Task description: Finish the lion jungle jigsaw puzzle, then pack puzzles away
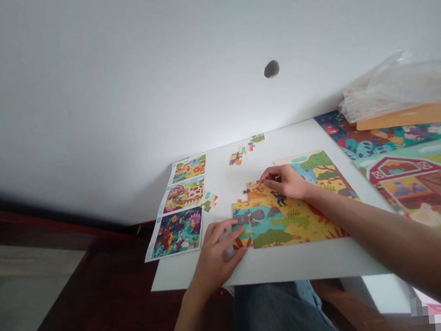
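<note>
A partly joined jigsaw puzzle (273,236) with a hippo, a crocodile and trees lies on the white table. My left hand (221,250) rests at its lower left corner, fingers spread over the hippo pieces. At the puzzle's stepped upper edge, the thumb and forefinger of my right hand (281,180) pinch a puzzle piece (258,182); only a small reddish bit shows, and the fingers hide the rest. Loose puzzle pieces (236,158) lie near the table's back edge. Another loose piece (207,202) sits by the picture sheet.
A picture sheet (173,204) with three printed scenes lies at the table's left. To the right are a farm puzzle (402,166), a dark animal puzzle (348,144), an orange board (409,116) and clear plastic bags (399,88). A wall (159,78) rises behind the table (291,265).
</note>
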